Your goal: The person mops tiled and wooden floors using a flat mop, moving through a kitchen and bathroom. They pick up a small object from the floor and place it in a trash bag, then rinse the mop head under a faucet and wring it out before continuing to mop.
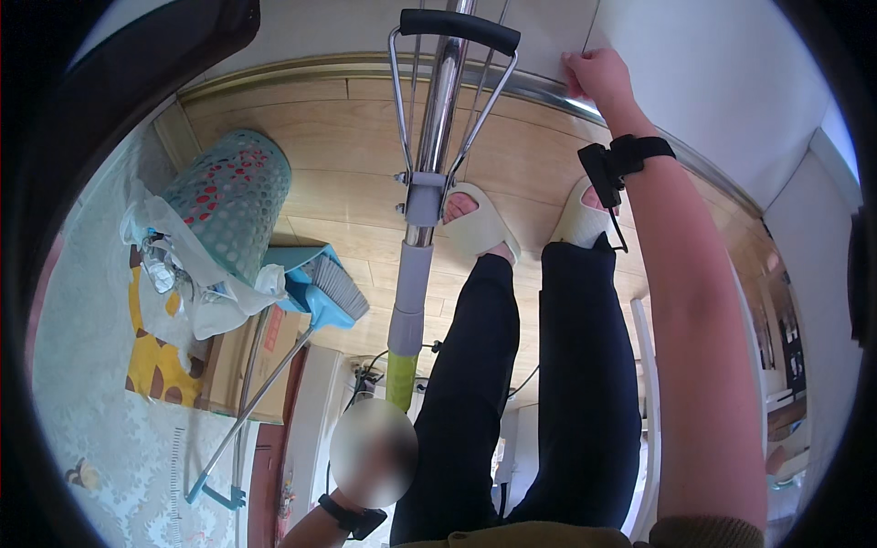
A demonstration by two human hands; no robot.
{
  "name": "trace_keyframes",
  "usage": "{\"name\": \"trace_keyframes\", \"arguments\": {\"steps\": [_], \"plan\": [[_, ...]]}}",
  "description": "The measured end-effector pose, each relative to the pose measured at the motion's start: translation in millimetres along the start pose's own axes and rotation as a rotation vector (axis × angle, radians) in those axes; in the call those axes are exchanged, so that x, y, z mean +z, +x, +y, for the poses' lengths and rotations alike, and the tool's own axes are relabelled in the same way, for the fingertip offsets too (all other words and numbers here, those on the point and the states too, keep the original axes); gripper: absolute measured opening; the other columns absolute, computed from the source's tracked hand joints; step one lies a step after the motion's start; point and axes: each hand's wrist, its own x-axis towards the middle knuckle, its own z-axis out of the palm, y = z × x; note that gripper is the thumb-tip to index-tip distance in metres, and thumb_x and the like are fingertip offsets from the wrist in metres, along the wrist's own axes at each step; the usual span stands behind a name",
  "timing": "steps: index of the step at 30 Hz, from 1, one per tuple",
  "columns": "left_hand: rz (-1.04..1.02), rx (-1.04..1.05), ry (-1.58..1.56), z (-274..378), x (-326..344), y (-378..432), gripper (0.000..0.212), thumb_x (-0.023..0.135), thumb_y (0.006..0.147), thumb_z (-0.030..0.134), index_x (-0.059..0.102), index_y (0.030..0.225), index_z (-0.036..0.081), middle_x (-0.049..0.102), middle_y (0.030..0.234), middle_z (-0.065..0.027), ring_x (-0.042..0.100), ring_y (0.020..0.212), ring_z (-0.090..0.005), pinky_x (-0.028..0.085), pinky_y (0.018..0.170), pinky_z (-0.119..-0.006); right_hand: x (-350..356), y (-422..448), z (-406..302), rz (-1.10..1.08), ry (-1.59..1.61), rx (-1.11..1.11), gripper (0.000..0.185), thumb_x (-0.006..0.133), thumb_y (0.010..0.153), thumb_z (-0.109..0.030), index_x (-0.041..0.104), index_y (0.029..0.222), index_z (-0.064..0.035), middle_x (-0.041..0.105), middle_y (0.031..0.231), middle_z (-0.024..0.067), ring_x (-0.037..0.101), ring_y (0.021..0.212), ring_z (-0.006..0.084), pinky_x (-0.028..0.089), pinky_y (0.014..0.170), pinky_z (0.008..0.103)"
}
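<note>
A squeeze mop's chrome pole (431, 130) with a black-padded lever (459, 31) runs from the top edge down to a yellow-green grip (401, 380). At that grip is my left hand (373, 455); a blurred patch covers its fingers, but the forearm leads straight to the pole's end. The mop's head is out of view. My right hand (597, 74), fingers curled in, is at the upper right, over the metal floor strip (569, 103) and beside a pale panel (719, 89). No object shows in it. Both wrists wear black straps with small devices.
To the left lie a perforated basket (240, 205), a plastic bag (226, 301) of rubbish, a blue dustpan (294, 257) and a broom (329, 305) by a cardboard box (264, 363). My slippered feet stand on the wood floor (329, 137). A cable passes behind my legs.
</note>
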Motion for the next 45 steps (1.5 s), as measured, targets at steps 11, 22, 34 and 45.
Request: {"name": "trace_keyframes", "arguments": {"steps": [11,22,34,45], "plan": [[-0.016,0.020,-0.074,-16.7,-3.9,5.1,0.017,0.060,0.083,0.007,0.050,0.069,0.005,0.051,0.064,0.0000,0.047,0.061,-0.0099,0.039,0.055,-0.028,5.5,-0.1,4.6,0.016,0.001,0.043,0.032,0.051,0.075,-0.030,0.066,0.065,-0.0036,0.063,0.057,0.0082,0.064,0.068,0.0257,0.050,0.069,0.0347],[0.032,0.382,0.567,-27.6,-6.9,8.9,0.013,0.060,0.082,0.008,0.053,0.072,0.003,0.052,0.063,-0.0017,0.049,0.062,-0.0113,0.041,0.057,-0.029,8.7,3.6,-1.0,0.090,-0.020,-0.053,0.037,0.054,0.081,-0.031,0.060,0.058,-0.0029,0.058,0.051,0.0059,0.059,0.050,0.0164,0.047,0.054,0.0285],[0.025,0.084,0.448,-9.7,-1.0,6.3,0.015,0.059,0.082,0.008,0.053,0.069,0.003,0.053,0.062,-0.0029,0.049,0.060,-0.0113,0.042,0.057,-0.030,0.9,11.5,-1.2,0.092,-0.028,-0.037,0.031,0.051,0.077,-0.027,0.061,0.060,-0.0034,0.060,0.054,0.0061,0.061,0.054,0.0194,0.048,0.057,0.0293],[0.078,0.212,0.460,-35.6,-10.1,12.5,0.014,0.061,0.081,0.008,0.053,0.071,0.002,0.055,0.065,-0.0039,0.050,0.062,-0.0122,0.042,0.057,-0.031,-8.5,4.6,4.9,0.015,-0.127,-0.012,0.028,0.051,0.072,-0.028,0.065,0.066,-0.0044,0.063,0.060,0.0095,0.064,0.068,0.0235,0.050,0.067,0.0349]]}}
